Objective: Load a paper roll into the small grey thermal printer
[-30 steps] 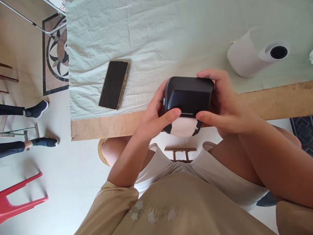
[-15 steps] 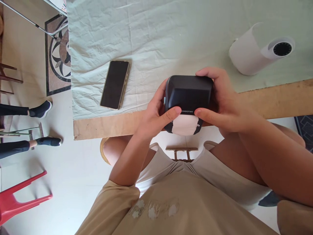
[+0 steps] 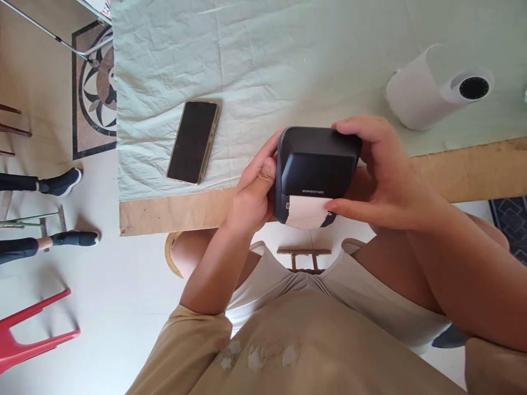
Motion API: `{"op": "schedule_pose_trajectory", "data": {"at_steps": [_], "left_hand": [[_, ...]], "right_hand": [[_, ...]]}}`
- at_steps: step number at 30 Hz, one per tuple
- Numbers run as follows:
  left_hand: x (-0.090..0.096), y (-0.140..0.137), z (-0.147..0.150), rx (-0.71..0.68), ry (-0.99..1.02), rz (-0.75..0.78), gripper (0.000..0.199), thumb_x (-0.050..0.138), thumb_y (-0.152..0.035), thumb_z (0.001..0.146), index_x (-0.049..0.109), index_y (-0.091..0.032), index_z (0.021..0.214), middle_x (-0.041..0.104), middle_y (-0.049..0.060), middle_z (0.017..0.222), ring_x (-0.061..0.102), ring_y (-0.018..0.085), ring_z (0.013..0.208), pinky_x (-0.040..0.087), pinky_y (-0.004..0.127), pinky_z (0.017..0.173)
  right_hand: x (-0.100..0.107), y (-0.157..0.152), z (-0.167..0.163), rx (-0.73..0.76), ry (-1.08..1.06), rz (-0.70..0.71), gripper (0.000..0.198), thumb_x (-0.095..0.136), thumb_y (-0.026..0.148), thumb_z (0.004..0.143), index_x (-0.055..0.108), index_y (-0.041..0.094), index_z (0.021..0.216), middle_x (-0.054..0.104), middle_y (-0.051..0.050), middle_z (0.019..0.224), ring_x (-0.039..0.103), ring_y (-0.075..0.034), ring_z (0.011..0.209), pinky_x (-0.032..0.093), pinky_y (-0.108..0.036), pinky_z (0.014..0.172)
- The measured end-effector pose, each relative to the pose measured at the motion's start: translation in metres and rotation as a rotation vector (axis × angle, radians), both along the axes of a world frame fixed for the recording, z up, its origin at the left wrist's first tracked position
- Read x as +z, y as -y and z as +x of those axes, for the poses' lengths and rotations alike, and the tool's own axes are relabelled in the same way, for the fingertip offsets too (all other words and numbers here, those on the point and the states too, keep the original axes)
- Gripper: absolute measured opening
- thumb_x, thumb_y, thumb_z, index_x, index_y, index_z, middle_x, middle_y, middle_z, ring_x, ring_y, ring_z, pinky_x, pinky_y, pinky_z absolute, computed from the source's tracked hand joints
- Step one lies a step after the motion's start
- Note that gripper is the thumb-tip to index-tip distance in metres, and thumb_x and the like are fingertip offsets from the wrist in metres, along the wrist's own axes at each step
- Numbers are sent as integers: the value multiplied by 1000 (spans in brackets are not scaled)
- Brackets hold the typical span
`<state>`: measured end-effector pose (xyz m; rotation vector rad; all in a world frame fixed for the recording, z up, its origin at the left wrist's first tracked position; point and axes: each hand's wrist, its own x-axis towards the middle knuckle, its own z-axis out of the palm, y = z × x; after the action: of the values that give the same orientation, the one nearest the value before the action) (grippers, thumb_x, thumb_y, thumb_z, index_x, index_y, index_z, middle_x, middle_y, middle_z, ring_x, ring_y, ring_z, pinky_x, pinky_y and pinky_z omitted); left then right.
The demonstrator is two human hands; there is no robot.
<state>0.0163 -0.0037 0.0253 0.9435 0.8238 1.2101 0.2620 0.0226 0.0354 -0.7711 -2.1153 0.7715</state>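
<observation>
A black label printer (image 3: pixel 319 164) is held between my two hands above the table's front edge, with a strip of white label paper (image 3: pixel 308 211) coming out at its near side. My left hand (image 3: pixel 255 192) is closed around the printer's left side, its thumb against that side wall. On the right, my right hand (image 3: pixel 376 170) grips the far right corner with its fingers, while the thumb rests by the paper's right edge. The printer's underside and some fingertips are hidden.
A phone (image 3: pixel 193 141) lies on the pale green cloth (image 3: pixel 263 60), left of the printer. A white camera (image 3: pixel 420 93) stands at the right. Past the table's left end are a red stool (image 3: pixel 24 343) and another person's feet (image 3: pixel 76 237).
My left thumb has moved from the printer's front top to its left side. My right thumb has slid down slightly towards the paper, and the printer has tilted a little.
</observation>
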Motion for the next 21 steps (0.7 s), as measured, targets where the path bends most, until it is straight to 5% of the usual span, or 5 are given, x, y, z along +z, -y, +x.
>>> {"op": "schedule_pose_trajectory", "data": {"at_steps": [5,8,11,15,21], "left_hand": [[9,0,4,51,23,-83,35,71,-55,114,83,-28,133,88,2,119,85,27,128,70,37,112],[6,-2,3,37,59,-130,41,66,-61,115,80,-27,133,87,3,133,79,32,145,66,47,126],[-7,-7,-2,-57,53,-30,57,81,-70,100,78,-31,141,80,3,157,70,39,159,63,54,131],[-18,-10,-7,-104,-7,81,62,87,-61,96,73,-37,152,71,1,172,63,41,167,61,54,134],[-12,-6,-9,-154,-55,136,66,79,-69,101,68,-42,160,73,1,169,67,41,162,64,56,131]], "right_hand": [[2,-1,-3,-122,-6,119,72,77,67,105,50,42,167,63,-9,144,63,-31,143,70,-48,100],[6,2,-7,-211,-76,177,56,77,65,106,61,38,152,64,-3,112,70,-21,102,64,-41,79],[17,10,-19,-344,-234,28,22,65,50,117,64,33,129,65,1,114,64,-7,67,52,-32,55],[31,15,-35,-500,-290,-39,15,60,44,118,55,31,115,65,-1,124,83,-16,103,62,-33,58],[37,0,-25,-376,162,21,5,67,30,104,71,29,102,69,-2,87,53,-17,70,40,-37,65]]}}
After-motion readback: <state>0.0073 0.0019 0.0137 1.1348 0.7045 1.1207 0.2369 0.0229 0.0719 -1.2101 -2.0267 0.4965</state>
